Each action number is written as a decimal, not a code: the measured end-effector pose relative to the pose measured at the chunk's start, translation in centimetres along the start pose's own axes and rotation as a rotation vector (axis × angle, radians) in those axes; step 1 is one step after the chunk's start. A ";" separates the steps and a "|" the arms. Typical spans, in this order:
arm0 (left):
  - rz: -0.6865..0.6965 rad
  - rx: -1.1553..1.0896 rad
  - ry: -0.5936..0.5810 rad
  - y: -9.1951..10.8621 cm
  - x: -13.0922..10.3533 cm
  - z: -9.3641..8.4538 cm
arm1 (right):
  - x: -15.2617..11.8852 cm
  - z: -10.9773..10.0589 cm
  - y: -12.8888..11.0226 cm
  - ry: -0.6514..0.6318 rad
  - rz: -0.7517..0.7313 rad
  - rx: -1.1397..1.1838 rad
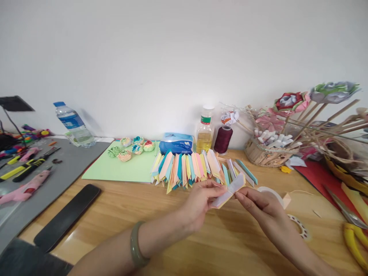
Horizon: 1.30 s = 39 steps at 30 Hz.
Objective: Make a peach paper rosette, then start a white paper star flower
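Note:
Between my two hands is a small bundle of folded paper strips (237, 183), lavender on top with yellow and pink edges below, slanting up to the right. My left hand (205, 199), with a bangle on its wrist, pinches the bundle near its middle. The fingertips of my right hand (255, 201) press together at the bundle's right side; whatever they pinch is too small to make out. Just behind lies a long row of folded paper pieces (184, 168) in pink, yellow, teal and lavender.
Paper rosettes lie on a green sheet (106, 168) at left, near a black phone (67, 217). A tissue pack (176, 143), oil bottle (204, 132) and thread spool (223, 139) stand behind. At right are a basket (263, 153) and yellow-handled scissors (352, 234).

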State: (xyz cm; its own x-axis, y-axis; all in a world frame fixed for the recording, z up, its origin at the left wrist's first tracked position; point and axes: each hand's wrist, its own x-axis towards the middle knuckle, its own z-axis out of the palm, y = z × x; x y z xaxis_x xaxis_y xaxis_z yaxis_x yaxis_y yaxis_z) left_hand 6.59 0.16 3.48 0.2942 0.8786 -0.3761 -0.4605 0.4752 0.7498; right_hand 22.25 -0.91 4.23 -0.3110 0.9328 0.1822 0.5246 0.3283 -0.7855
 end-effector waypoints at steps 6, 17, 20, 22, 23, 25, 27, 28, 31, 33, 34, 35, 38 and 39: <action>0.052 0.204 -0.051 0.7 0.0 -0.1 | 0.0 -0.3 0.7 0.001 -0.042 -0.108; 0.116 0.144 -0.022 -0.4 -0.1 0.3 | -0.7 0.7 1.9 0.243 -0.353 -0.498; 0.077 0.129 -0.044 -0.6 -0.1 0.4 | -0.8 0.9 2.5 0.283 -0.441 -0.613; 0.073 0.115 -0.063 -0.7 -0.2 0.4 | -0.9 0.9 2.7 0.307 -0.497 -0.695; 0.073 0.107 -0.071 -0.7 -0.2 0.4 | -0.9 0.9 2.7 0.332 -0.515 -0.729; 0.073 0.092 -0.079 -0.8 -0.3 0.4 | -0.8 0.7 2.7 0.394 -0.527 -0.762; 0.072 0.075 -0.076 -0.8 -0.3 0.4 | -0.8 0.6 2.6 0.423 -0.521 -0.752; 0.071 0.066 -0.074 -0.9 -0.3 0.3 | -0.8 0.6 2.6 0.420 -0.518 -0.739; 0.067 0.054 -0.068 -1.0 -0.2 0.2 | -0.8 0.6 2.5 0.398 -0.505 -0.704; 0.070 0.060 -0.064 -1.0 -0.1 0.2 | -0.8 0.6 2.5 0.393 -0.491 -0.688; 0.074 0.067 -0.063 -1.0 -0.1 0.2 | -0.7 0.5 2.5 0.383 -0.491 -0.686; 0.079 0.076 -0.063 -1.0 -0.1 0.1 | -0.7 0.5 2.5 0.369 -0.497 -0.691; 0.083 0.101 -0.080 -0.9 -0.1 0.0 | -0.5 0.3 2.6 0.331 -0.561 -0.740; 0.083 0.108 -0.090 -0.8 -0.1 0.0 | -0.5 0.2 2.6 0.322 -0.587 -0.755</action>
State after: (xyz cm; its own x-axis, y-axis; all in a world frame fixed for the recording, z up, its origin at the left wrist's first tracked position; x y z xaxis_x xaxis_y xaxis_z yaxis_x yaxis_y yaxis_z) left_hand 6.94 -0.31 2.91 0.3348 0.9045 -0.2641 -0.3950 0.3891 0.8322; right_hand 23.59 -0.51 1.95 -0.5113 0.5524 0.6584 0.7564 0.6529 0.0396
